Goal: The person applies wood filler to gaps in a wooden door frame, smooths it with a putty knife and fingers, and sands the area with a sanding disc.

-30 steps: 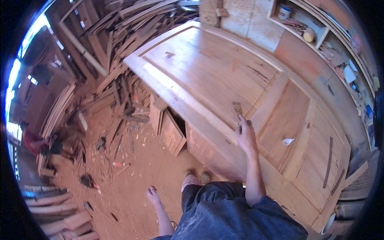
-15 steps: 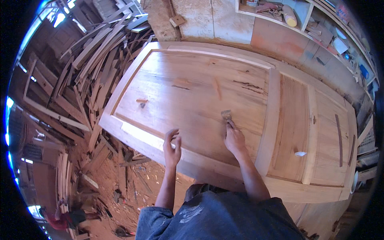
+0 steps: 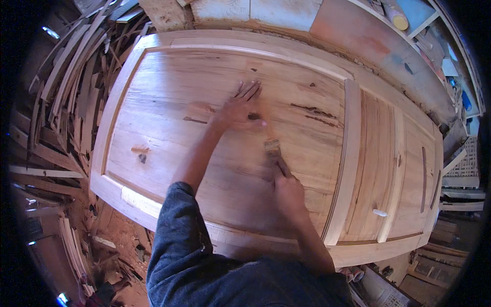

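Note:
A large pale wooden door (image 3: 296,53) with framed panels lies flat before me. My left hand (image 3: 239,110) rests on its big panel, fingers stretched out and thumb apart. Beside that thumb, an orange-brown filler streak (image 3: 269,128) runs along the wood. My right hand (image 3: 289,192) grips the handle of a putty knife (image 3: 273,147). Its smeared blade is at the near end of the streak, against or just above the panel. Dark cracks (image 3: 313,111) mark the panel to the right, and a filled spot (image 3: 140,150) shows at the left.
Scrap timber (image 3: 69,77) is heaped left of the door. A shelf (image 3: 409,30) with assorted items lines the far right wall. A small white object (image 3: 379,212) lies on a narrower door panel. At the lower left, the reddish floor (image 3: 120,230) holds wood pieces.
My left hand has moved up and right, from above the door's near edge onto the panel. The putty knife has shifted slightly left to the filler streak. The whole view has shifted.

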A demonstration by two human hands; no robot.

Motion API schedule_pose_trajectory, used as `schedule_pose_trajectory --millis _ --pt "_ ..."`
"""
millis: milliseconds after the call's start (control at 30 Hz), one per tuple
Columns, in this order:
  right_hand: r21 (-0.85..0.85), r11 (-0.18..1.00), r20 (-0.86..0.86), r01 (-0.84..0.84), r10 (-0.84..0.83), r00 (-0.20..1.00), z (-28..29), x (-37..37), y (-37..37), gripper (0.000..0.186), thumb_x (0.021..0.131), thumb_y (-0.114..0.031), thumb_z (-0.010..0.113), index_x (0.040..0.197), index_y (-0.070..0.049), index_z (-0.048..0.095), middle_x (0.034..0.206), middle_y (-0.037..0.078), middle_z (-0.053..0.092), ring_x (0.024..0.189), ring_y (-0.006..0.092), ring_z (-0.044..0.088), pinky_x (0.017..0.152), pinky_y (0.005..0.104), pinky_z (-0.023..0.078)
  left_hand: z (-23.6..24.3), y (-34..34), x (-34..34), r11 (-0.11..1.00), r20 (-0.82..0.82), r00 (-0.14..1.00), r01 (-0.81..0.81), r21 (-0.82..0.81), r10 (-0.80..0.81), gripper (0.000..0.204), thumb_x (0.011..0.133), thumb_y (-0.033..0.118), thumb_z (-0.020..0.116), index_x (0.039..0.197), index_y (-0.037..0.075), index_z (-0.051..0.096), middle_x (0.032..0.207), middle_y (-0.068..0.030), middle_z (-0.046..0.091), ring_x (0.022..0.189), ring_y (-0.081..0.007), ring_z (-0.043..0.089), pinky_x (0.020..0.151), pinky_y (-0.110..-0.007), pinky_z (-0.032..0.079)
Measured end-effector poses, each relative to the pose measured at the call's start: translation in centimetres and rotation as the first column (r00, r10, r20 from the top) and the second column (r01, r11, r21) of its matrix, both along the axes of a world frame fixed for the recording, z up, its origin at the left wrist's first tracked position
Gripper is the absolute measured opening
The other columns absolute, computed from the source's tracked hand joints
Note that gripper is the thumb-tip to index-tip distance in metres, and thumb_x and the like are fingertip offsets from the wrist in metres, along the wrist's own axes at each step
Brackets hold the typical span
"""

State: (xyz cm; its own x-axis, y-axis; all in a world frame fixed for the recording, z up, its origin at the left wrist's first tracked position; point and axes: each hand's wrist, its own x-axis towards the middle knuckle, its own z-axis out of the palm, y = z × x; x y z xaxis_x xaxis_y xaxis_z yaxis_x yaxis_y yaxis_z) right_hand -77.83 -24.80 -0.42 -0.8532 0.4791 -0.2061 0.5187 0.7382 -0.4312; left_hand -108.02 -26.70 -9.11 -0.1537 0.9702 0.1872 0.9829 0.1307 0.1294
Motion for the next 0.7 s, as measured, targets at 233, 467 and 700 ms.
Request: schedule_pose_trajectory --millis 233,467,700 --pt "0.055 0.998 -0.084 0.005 0.0 0.996 -0.3 -2.8 1.2 0.052 0.081 0.002 0.057 0.133 0.0 0.055 0.142 0.014 0.052 0.094 0.0417 0.068 0.082 0.0485 0.058 2.4 -0.6 0.1 0.976 0.1 0.974 0.209 -0.057 -0.202 0.118 0.076 0.076 0.059 0.152 -0.006 0.022 0.161 -0.0227 0.019 0.151 -0.0354 0.017 0.123 -0.05 0.01" --pt "0.0 1.0 -0.091 -0.028 0.027 0.995 -0.3 -6.6 3.1 0.045 0.094 -0.007 0.05 0.14 -0.007 0.051 0.147 0.015 0.048 0.102 0.0423 0.067 0.085 0.0478 0.058 1.1 -1.1 2.0 0.962 0.067 0.96 0.27 0.032 -0.272 0.118 0.075 0.08 0.056 0.149 -0.007 0.029 0.157 -0.0224 0.03 0.148 -0.0338 0.025 0.123 -0.047 0.016" --pt "0.051 0.998 -0.27 0.029 -0.014 0.963 -2.8 -8.4 3.6 0.044 0.085 -0.006 0.061 0.129 -0.001 0.058 0.138 0.014 0.054 0.1 0.0394 0.067 0.084 0.0472 0.057 1.0 -1.2 2.1 0.977 0.196 0.962 0.168 0.133 -0.192 0.118 0.075 0.079 0.059 0.151 -0.006 0.027 0.157 -0.0227 0.029 0.148 -0.0345 0.023 0.123 -0.045 0.018"
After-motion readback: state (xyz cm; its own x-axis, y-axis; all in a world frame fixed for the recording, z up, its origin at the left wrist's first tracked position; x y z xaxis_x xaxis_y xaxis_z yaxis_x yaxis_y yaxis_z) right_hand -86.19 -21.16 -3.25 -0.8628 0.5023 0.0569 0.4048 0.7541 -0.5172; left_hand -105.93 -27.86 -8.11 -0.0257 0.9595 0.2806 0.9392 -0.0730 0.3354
